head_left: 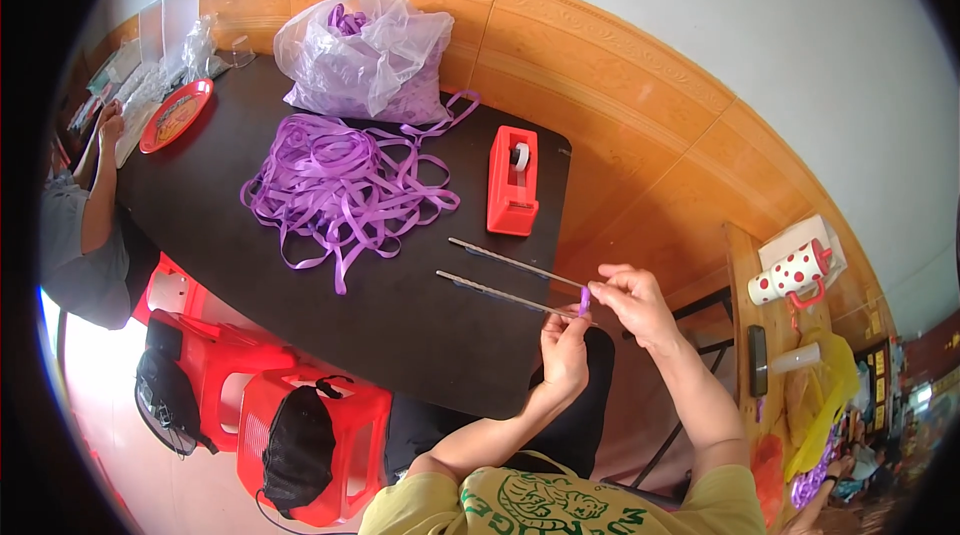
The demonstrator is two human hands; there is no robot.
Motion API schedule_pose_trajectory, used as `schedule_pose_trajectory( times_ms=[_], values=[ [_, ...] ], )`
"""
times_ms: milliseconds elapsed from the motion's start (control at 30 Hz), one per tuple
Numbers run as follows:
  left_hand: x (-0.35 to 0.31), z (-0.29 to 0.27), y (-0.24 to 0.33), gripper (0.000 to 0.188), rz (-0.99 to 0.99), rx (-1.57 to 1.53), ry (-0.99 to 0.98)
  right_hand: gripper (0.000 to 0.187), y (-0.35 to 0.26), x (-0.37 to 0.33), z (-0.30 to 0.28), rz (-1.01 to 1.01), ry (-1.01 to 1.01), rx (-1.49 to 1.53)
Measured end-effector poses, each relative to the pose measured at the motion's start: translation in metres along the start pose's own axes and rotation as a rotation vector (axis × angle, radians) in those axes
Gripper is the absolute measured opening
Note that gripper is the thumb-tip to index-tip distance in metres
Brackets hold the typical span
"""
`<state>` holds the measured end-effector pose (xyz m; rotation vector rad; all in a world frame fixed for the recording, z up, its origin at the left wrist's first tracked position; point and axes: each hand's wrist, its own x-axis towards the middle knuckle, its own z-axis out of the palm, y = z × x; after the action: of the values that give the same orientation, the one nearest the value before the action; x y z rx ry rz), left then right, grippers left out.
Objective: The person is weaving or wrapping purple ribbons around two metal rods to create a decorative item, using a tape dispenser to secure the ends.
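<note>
Two thin metal rods (pixel 505 293) lie side by side, a gap between them, reaching past the right edge of the dark table. A short purple ribbon (pixel 585 301) spans their near ends. My left hand (pixel 566 353) pinches the ribbon at the lower rod's end. At the upper rod's end, my right hand (pixel 637 305) holds the ribbon between thumb and forefinger, its other fingers partly stretched. Farther left on the table (pixel 400 345) sits a loose heap of purple ribbon (pixel 340 180). A red tape dispenser (pixel 512 185) with a white roll stands beyond the rods.
Behind the heap stands a clear plastic bag (pixel 365 60) of purple ribbon. A red plate (pixel 176 116) and another person's arm (pixel 100 180) are at far left. Red stools (pixel 355 435) hold black bags. At right, a wooden bench (pixel 745 335) bears a dotted tumbler (pixel 785 277).
</note>
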<state>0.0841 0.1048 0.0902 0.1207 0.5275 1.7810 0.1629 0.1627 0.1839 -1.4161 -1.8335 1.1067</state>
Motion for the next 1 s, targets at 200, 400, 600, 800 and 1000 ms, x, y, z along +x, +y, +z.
schedule_pose_trajectory(
  times_ms=[200, 400, 600, 800, 1000],
  values=[
    [0.000, 0.000, 0.001, 0.010, -0.007, -0.009, -0.026, 0.017, 0.017, -0.005, 0.010, 0.035, -0.016, 0.036],
    [0.007, -0.013, -0.012, 0.013, 0.029, -0.005, -0.062, 0.009, 0.024, 0.004, 0.013, -0.010, -0.054, 0.074],
    [0.003, -0.006, -0.006, 0.012, -0.012, -0.008, -0.035, 0.008, 0.028, 0.005, 0.009, -0.028, -0.081, 0.193],
    [0.002, -0.005, -0.004, 0.012, -0.034, -0.011, 0.002, 0.010, 0.025, -0.005, 0.000, -0.006, -0.018, 0.237],
    [0.001, -0.001, 0.001, 0.011, -0.047, 0.001, 0.000, 0.019, -0.013, -0.004, 0.005, -0.374, 0.015, -0.571]
  ],
)
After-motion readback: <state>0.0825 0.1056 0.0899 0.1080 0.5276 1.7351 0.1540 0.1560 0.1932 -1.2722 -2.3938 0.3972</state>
